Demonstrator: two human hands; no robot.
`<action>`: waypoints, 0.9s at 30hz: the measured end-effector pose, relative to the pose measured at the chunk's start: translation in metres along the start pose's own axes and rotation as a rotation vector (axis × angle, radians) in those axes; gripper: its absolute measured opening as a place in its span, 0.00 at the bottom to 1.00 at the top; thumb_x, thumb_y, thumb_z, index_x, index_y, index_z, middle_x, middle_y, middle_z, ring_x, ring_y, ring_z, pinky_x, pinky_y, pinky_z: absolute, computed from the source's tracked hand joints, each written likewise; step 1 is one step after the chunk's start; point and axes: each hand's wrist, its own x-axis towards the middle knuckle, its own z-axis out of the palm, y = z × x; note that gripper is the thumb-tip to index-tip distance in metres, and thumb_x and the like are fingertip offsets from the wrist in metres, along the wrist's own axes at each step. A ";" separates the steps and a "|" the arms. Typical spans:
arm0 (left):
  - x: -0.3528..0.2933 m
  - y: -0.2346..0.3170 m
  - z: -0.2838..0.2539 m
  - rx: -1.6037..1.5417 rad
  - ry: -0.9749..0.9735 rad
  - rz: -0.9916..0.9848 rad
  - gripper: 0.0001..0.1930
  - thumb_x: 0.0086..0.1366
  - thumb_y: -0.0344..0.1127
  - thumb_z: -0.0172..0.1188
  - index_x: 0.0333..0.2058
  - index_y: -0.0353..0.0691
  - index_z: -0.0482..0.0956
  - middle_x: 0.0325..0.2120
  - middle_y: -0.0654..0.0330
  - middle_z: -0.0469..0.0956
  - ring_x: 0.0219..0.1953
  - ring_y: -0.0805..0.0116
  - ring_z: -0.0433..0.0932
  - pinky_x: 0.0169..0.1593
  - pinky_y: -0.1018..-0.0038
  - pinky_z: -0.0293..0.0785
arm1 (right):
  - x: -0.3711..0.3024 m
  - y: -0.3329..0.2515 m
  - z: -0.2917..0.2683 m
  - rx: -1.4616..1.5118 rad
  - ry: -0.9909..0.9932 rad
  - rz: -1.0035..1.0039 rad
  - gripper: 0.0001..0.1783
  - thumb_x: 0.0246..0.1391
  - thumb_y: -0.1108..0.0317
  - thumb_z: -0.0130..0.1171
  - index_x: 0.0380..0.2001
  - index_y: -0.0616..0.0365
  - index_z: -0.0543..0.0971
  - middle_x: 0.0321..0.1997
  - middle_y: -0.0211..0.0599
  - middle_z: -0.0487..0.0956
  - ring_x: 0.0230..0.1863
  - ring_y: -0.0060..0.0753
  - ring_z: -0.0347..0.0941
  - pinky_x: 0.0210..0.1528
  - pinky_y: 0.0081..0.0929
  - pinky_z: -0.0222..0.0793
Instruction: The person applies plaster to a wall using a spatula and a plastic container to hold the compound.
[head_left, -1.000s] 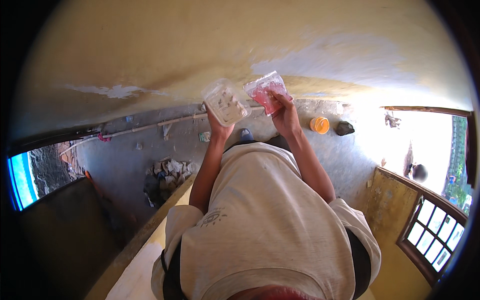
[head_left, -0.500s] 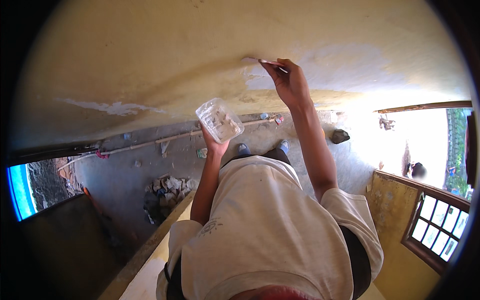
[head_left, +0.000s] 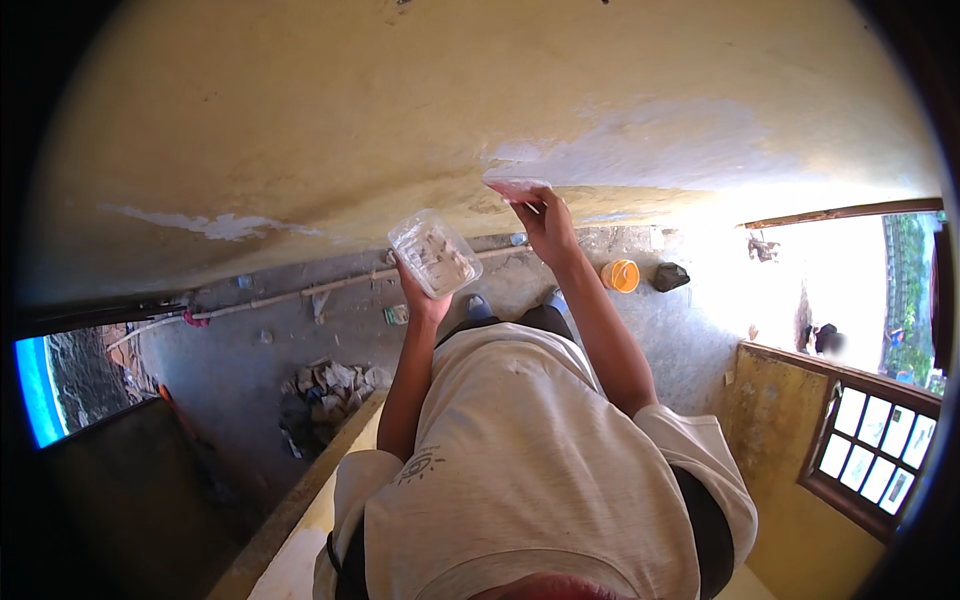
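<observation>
One hand, my left hand (head_left: 425, 302), is gripping a clear plastic tub (head_left: 435, 252) from its lower left side, fingers mostly hidden; the tub is tilting with its open side toward me, pale paste smearing the inside. My right hand (head_left: 547, 228) is pinching a flat pink sheet (head_left: 514, 186) near its right end, thumb and fingers narrow on it. The sheet is sitting up and right of the tub, well apart, close to the yellow wall (head_left: 330, 95); can't tell if they're touching. Whitish patches (head_left: 228, 227) are showing on the wall. On the grey floor (head_left: 225, 355), an orange bucket (head_left: 622, 276) is standing right of my right forearm, near a black bag (head_left: 671, 277). A long pale pipe (head_left: 270, 300) is running left, and a heap of scraps (head_left: 335, 388) is lying left of my left forearm.
</observation>
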 end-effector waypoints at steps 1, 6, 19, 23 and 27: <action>0.001 -0.001 0.007 -0.021 0.011 -0.013 0.29 0.69 0.64 0.45 0.59 0.51 0.72 0.54 0.64 0.76 0.55 0.59 0.75 0.59 0.53 0.70 | 0.017 0.001 -0.009 0.004 0.005 -0.014 0.08 0.62 0.74 0.50 0.35 0.69 0.77 0.39 0.47 0.84 0.45 0.36 0.81 0.52 0.34 0.75; 0.006 -0.001 0.014 -0.003 0.004 -0.004 0.29 0.70 0.63 0.45 0.59 0.52 0.72 0.54 0.65 0.76 0.55 0.60 0.75 0.60 0.53 0.69 | 0.038 -0.061 0.041 -0.095 -0.043 -0.217 0.08 0.61 0.75 0.48 0.32 0.72 0.71 0.41 0.60 0.78 0.48 0.51 0.78 0.61 0.43 0.75; -0.004 -0.002 0.026 0.051 -0.098 0.006 0.29 0.70 0.63 0.43 0.60 0.50 0.71 0.56 0.62 0.75 0.56 0.58 0.74 0.60 0.51 0.69 | -0.031 -0.021 0.017 -0.068 0.040 0.016 0.09 0.62 0.70 0.51 0.34 0.63 0.78 0.34 0.39 0.81 0.38 0.31 0.79 0.46 0.29 0.77; -0.005 0.004 0.038 0.089 -0.030 -0.019 0.29 0.71 0.61 0.43 0.61 0.50 0.70 0.55 0.60 0.75 0.56 0.56 0.74 0.59 0.50 0.70 | -0.043 -0.012 0.020 -0.218 0.045 0.035 0.06 0.60 0.71 0.56 0.35 0.62 0.79 0.31 0.35 0.79 0.36 0.25 0.78 0.42 0.23 0.73; -0.002 0.004 0.039 0.248 0.115 0.031 0.30 0.72 0.60 0.41 0.62 0.47 0.68 0.58 0.57 0.73 0.57 0.54 0.73 0.60 0.48 0.70 | -0.062 -0.022 0.036 -0.499 -0.105 -0.104 0.05 0.58 0.72 0.58 0.35 0.63 0.79 0.31 0.33 0.79 0.36 0.20 0.76 0.39 0.21 0.70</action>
